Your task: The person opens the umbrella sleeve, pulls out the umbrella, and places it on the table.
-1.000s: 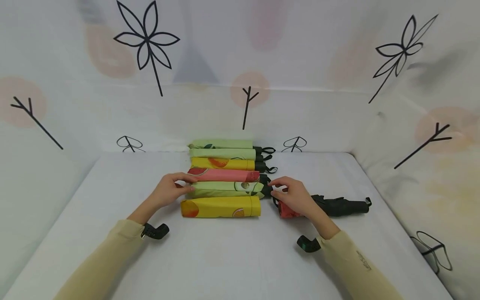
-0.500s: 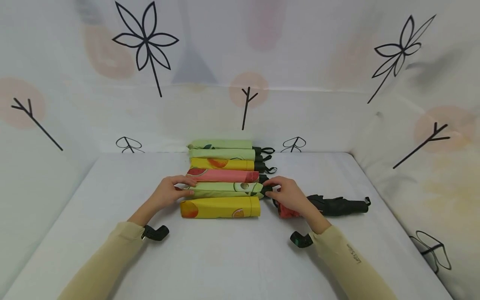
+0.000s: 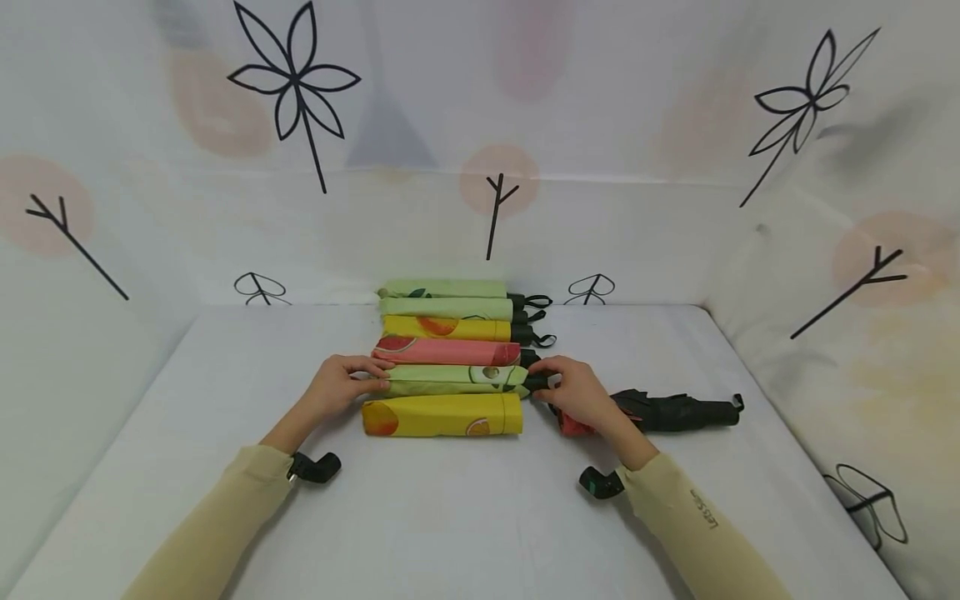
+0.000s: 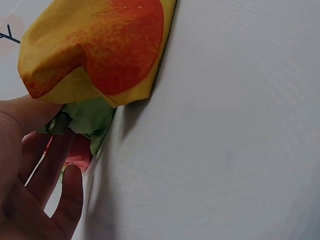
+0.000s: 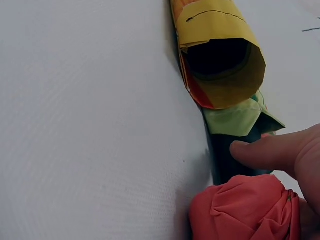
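- Left hand (image 3: pixel 339 387) and right hand (image 3: pixel 579 390) pinch the avocado-print umbrella (image 3: pixel 438 380) at opposite ends, between pink umbrella (image 3: pixel 450 351) and yellow sleeve (image 3: pixel 438 416).
- Right hand partly hides red-and-black bundle (image 3: pixel 682 412).
- Left wrist view: thumb tip hidden.

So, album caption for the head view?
Left hand and right hand pinching opposite ends of a long, pale-green, avocado-print fabric umbrella.

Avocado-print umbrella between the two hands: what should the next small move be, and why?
Probably ease the left hand and right hand off the avocado-print umbrella. It lies roughly parallel to the pink umbrella, close along its near side, so it seems lined up. The yellow cover just in front shows an open end with no handle.
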Motion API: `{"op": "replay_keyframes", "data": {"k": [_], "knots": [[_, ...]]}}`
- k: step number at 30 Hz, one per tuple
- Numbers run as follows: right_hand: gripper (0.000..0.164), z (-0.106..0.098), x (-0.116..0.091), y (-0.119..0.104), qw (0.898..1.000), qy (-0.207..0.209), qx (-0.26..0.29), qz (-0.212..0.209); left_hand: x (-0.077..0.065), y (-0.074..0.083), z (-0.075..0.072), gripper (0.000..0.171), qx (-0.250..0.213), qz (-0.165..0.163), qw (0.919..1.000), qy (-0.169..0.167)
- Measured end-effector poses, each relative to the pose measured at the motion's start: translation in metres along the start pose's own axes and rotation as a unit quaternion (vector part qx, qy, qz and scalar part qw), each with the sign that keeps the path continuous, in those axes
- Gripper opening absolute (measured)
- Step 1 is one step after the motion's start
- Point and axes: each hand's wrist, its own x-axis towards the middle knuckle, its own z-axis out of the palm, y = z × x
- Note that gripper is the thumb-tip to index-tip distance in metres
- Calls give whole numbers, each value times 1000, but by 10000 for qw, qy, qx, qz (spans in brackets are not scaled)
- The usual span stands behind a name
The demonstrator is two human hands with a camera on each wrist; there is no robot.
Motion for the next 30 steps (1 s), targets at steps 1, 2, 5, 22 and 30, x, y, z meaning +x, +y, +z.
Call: {"op": "replay_keyframes", "data": {"k": [1, 2, 5, 22, 30], "knots": [[38, 0, 0, 0, 10000, 1, 2, 30, 0, 0, 0, 7, -9, 24, 10000, 6], [39, 1, -1, 0, 10000, 7, 14, 63, 0, 0, 0, 6, -15, 45, 10000, 6], [39, 1, -1, 0, 10000, 13, -15, 41, -1, 0, 0, 6, -27, 75, 10000, 18], [35, 1, -1, 4, 9977, 210, 575, -307, -3, 0, -1, 8, -281, 55, 9996, 70], [35, -1, -2, 5, 9954, 211, 777, -515, -4, 6, -3, 9, -308, 21, 9995, 52]]}}
